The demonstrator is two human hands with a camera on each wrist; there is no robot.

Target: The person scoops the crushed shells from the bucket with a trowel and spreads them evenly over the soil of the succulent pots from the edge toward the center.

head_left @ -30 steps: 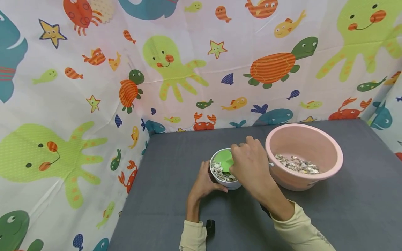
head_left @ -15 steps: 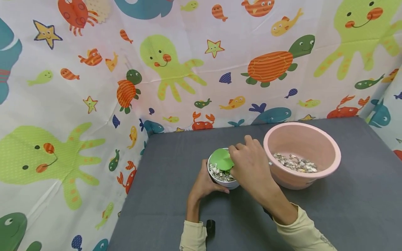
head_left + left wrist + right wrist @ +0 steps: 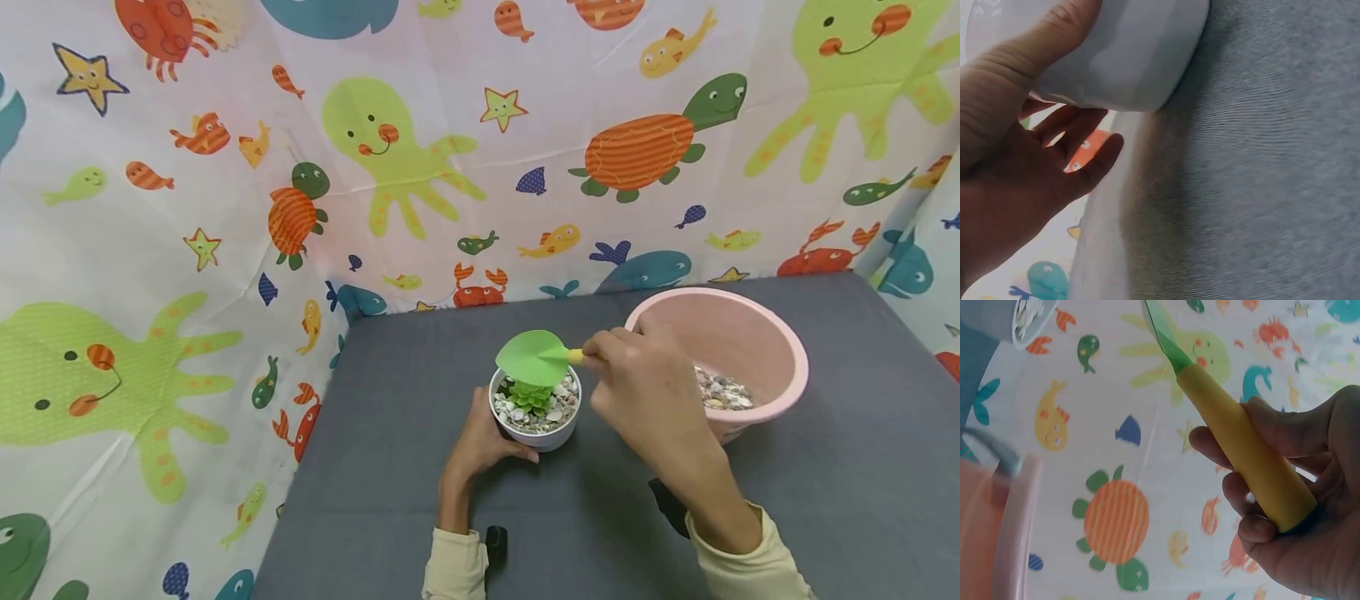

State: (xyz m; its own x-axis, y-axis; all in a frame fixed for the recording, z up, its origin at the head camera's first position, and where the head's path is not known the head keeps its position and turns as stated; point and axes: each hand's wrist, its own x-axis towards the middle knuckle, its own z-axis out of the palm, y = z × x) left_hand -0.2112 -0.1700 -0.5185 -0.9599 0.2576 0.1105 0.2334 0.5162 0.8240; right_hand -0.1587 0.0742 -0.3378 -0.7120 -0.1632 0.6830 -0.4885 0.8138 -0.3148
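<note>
My right hand (image 3: 652, 383) grips a small garden trowel (image 3: 534, 357) by its yellow handle (image 3: 1235, 440), fingers wrapped round it in the right wrist view. The trowel's green blade is over the back of a white pot (image 3: 534, 440). A green succulent (image 3: 531, 398) sits in that pot, ringed by pale pebbles and shell bits (image 3: 561, 407). With thumb and fingers, my left hand (image 3: 482, 440) holds the pot's left and near side; in the left wrist view its thumb lies along the pot wall (image 3: 1135, 56).
Right of the pot stands a pink basin (image 3: 789, 367) with more pebbles and shell bits (image 3: 723, 392) at its bottom, partly hidden by my right hand. Both vessels stand on a grey cloth surface (image 3: 390, 467). A patterned curtain (image 3: 450, 50) rises behind and at the left.
The trowel has risen from the pot's contents, its blade now level above the rim. My right hand has shifted right, and the succulent has come into view. My left hand stays on the pot.
</note>
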